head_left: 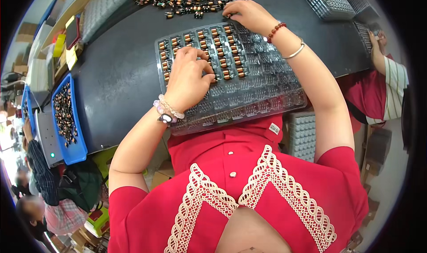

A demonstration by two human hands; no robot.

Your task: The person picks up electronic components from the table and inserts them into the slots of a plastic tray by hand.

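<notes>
A clear plastic tray (pixel 249 102) with moulded pockets lies at the table's near edge. Rows of small copper-wound coils (pixel 226 62) with black ends fill pockets in its left and middle part. My left hand (pixel 189 77) rests over these rows with bent fingers, its thumb and forefinger close together at a coil; the fingertips are partly hidden. Beyond the tray's far right corner, my right hand (pixel 252 16) pinches a small dark-ended coil (pixel 228 16) at the table surface. A loose heap of the same coils (pixel 189 0) lies just left of that hand.
Stacked clear trays (pixel 327 2) stand at the far right. On the left are a blue bin (pixel 71 119) of coils and a grey box (pixel 46 133) with a green light. A co-worker's hand (pixel 378 42) is at the right; another person sits at lower left.
</notes>
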